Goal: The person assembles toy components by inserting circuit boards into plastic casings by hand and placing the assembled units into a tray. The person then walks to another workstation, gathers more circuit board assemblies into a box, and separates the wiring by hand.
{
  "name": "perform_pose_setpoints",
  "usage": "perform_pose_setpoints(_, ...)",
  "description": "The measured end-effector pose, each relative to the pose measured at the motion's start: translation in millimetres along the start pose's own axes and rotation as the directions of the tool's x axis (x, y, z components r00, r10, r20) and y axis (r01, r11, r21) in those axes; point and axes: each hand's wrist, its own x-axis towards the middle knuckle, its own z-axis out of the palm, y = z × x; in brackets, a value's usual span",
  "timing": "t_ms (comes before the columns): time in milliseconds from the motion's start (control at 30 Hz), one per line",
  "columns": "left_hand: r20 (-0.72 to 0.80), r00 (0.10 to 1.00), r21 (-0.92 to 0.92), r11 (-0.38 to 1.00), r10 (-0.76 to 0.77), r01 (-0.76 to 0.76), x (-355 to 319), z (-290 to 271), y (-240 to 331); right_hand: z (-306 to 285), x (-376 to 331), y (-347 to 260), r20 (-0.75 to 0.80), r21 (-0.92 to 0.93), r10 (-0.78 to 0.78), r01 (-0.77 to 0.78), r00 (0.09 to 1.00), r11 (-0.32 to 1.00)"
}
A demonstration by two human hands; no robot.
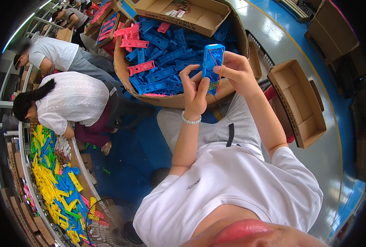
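A blue plastic toy housing (213,61) with thin red and yellow wires hanging from it is held up in front of me. My right hand (237,72) grips its right side from behind. My left hand (194,92), with a white bead bracelet at the wrist, holds its lower left edge with the thumb and fingers. Below and behind the hands stands a large round cardboard bin (127,80) heaped with several blue and red plastic parts (162,68).
An open cardboard tray (302,119) lies on the floor at right, and another box (199,20) rests on the bin's far rim. At left, two persons bend over a curved work table (78,164) strewn with yellow, blue and green parts. A fan (109,226) stands at the bottom.
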Motion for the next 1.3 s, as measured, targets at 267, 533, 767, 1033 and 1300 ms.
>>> perform_pose_setpoints(267, 0.125, 0.988, 0.031, 0.995, 0.092, -0.097, -15.7, 23.4, -17.5, 14.9, -29.5, -9.5, -0.272, -0.083, -0.266, 0.253, 0.925, 0.964)
perform_pose_setpoints(533, 0.027, 0.983, 0.357, 0.921, -0.18, 0.159, 72.0, -87.0, -5.5, -208.7, -139.4, -85.8, -0.826, -0.532, -0.473, -0.143, 0.307, 0.835)
perform_pose_setpoints(767, -0.014, 0.913, 0.979, -0.192, -0.407, -0.071, 136.3, -321.5, -58.4, -351.8, -264.9, -49.7, -0.979, -0.196, -0.195, -0.573, 0.063, 0.796)
perform_pose_setpoints(1033, -0.032, 0.82, 0.912, -0.353, -0.571, -0.21, 152.5, -344.4, -81.0, -353.3, -252.2, -24.1, -0.939, -0.345, -0.078, -0.916, 0.336, 0.205)
perform_pose_setpoints(1300, -0.019, 0.996, 0.917, 0.395, -0.09, 0.053, 157.3, -272.9, -0.3, -182.5, -1.6, -70.7, -0.418, -0.881, -0.505, -0.472, 0.755, 0.025)
